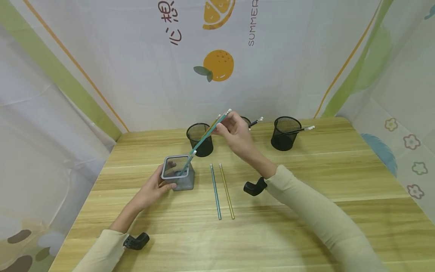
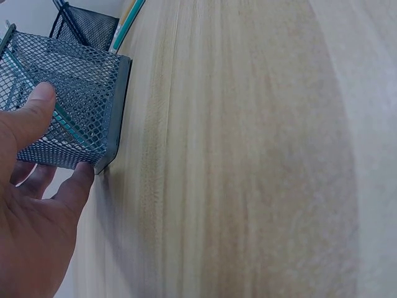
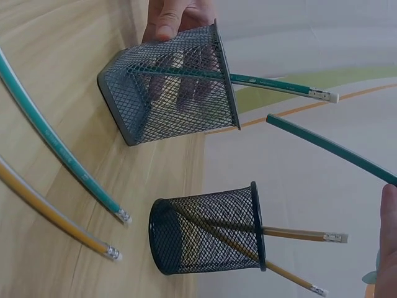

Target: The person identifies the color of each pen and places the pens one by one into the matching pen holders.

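My left hand (image 1: 153, 193) grips a square grey mesh pen holder (image 1: 184, 183), thumb on its near side and fingers around the left. One green pencil (image 3: 273, 84) leans inside this holder, its white eraser above the rim. My right hand (image 1: 237, 136) pinches another green pencil (image 1: 205, 137) near its eraser end. In the right wrist view, the held pencil's lower end is just beyond the holder's opening, apart from the rim. A green pencil (image 1: 215, 191) and a yellow pencil (image 1: 227, 192) lie side by side on the table, right of the holder.
Behind the grey holder stands a round black mesh pen holder (image 3: 208, 236) with two yellow pencils. A second black holder (image 1: 245, 120), with dark pencils, is partly hidden by my right hand. Further right, a third black holder (image 1: 283, 141) contains dark pencils. A printed curtain (image 1: 282, 68) hangs behind the table.
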Available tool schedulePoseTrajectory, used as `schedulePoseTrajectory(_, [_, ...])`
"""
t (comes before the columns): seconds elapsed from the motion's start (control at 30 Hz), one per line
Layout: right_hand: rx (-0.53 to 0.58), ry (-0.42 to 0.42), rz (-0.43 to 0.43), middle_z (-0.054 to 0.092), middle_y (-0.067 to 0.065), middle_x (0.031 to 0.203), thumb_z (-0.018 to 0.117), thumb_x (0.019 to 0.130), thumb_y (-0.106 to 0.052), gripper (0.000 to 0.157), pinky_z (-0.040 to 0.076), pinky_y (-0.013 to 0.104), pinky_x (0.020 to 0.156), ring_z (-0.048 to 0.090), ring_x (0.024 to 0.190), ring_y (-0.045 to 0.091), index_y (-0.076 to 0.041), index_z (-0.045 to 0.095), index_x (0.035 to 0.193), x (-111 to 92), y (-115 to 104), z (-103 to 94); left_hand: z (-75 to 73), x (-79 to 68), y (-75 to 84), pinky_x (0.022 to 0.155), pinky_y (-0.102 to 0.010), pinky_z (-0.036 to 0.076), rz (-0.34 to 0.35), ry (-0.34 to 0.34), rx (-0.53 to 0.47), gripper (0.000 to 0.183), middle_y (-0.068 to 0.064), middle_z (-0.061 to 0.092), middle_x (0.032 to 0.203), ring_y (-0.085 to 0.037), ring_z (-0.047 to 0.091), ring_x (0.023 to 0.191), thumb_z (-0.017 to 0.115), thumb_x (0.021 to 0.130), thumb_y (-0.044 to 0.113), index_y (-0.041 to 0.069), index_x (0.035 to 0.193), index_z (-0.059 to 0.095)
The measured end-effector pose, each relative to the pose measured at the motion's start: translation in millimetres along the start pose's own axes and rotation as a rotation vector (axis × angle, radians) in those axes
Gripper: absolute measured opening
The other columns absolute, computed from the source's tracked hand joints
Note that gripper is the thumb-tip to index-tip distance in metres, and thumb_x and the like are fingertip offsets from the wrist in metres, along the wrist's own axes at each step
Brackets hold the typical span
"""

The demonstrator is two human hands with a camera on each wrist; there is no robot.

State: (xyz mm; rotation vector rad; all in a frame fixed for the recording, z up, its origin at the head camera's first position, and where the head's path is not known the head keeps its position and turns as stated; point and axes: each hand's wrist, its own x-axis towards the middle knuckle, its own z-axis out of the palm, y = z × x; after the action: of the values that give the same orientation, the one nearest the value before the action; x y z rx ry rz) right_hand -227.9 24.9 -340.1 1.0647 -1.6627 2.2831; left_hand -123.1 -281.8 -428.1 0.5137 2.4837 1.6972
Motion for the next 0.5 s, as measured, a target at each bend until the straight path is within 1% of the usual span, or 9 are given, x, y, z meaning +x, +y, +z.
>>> schedulePoseTrajectory(0.1, [0.018, -0.001, 0.022, 0.055, 0.025, 0.104, 0.052, 0.099, 0.015, 0.011, 0.057, 0.05, 0.09, 0.065, 0.095, 0.027, 0.008, 0.049, 0.106, 1, 1, 3.9, 0.1, 0.4, 0.1, 0.111, -0.054, 0.036, 0.002, 0.001, 0.003, 0.073, -0.027, 0.031, 0.156, -0.048, 0.036, 0.139, 0.063, 0.096, -0.01, -0.005, 0.156, 0.022])
schedulePoseTrajectory(0.17, [0.017, -0.002, 0.033, 0.056, 0.022, 0.102, 0.052, 0.099, 0.015, 0.011, 0.058, 0.049, 0.09, 0.065, 0.094, 0.028, 0.007, 0.049, 0.105, 2, 2, 6.3, 0.0, 0.4, 0.2, 0.111, -0.054, 0.035, 0.003, 0.0, 0.002, 0.072, -0.027, 0.031, 0.156, -0.048, 0.036, 0.14, 0.063, 0.096, -0.01, -0.005, 0.155, 0.022])
schedulePoseTrajectory(0.3, [-0.001, -0.025, 0.044, 0.057, 0.021, 0.101, 0.051, 0.099, 0.015, 0.01, 0.055, 0.057, 0.09, 0.063, 0.094, 0.039, 0.007, 0.048, 0.105, 3, 5, 10.2, -0.2, 0.7, 0.0, 0.111, -0.053, 0.036, 0.006, -0.004, -0.003, 0.073, -0.027, 0.03, 0.157, -0.048, 0.035, 0.14, 0.063, 0.096, -0.01, -0.004, 0.156, 0.021])
schedulePoseTrajectory(0.37, [-0.014, -0.04, 0.048, 0.057, 0.021, 0.1, 0.052, 0.099, 0.015, 0.01, 0.055, 0.059, 0.09, 0.062, 0.094, 0.042, 0.008, 0.049, 0.105, 4, 7, 12.2, -0.3, 0.2, 0.4, 0.111, -0.053, 0.036, 0.009, -0.007, -0.004, 0.073, -0.027, 0.029, 0.157, -0.048, 0.034, 0.14, 0.062, 0.097, -0.009, -0.004, 0.156, 0.021])
schedulePoseTrajectory(0.43, [-0.025, -0.057, 0.053, 0.057, 0.021, 0.1, 0.052, 0.099, 0.015, 0.01, 0.056, 0.058, 0.089, 0.062, 0.093, 0.042, 0.008, 0.049, 0.105, 4, 9, 14.5, -0.3, -0.5, 0.7, 0.111, -0.054, 0.036, 0.008, -0.007, -0.003, 0.073, -0.028, 0.03, 0.157, -0.048, 0.035, 0.139, 0.062, 0.097, -0.009, -0.004, 0.156, 0.02])
schedulePoseTrajectory(0.5, [-0.033, -0.072, 0.059, 0.056, 0.021, 0.1, 0.052, 0.099, 0.016, 0.01, 0.058, 0.054, 0.088, 0.064, 0.092, 0.038, 0.009, 0.049, 0.105, 3, 10, 17.2, -0.1, -0.9, 0.8, 0.112, -0.054, 0.035, 0.006, -0.009, -0.004, 0.073, -0.028, 0.03, 0.156, -0.048, 0.036, 0.139, 0.062, 0.097, -0.009, -0.004, 0.156, 0.02])
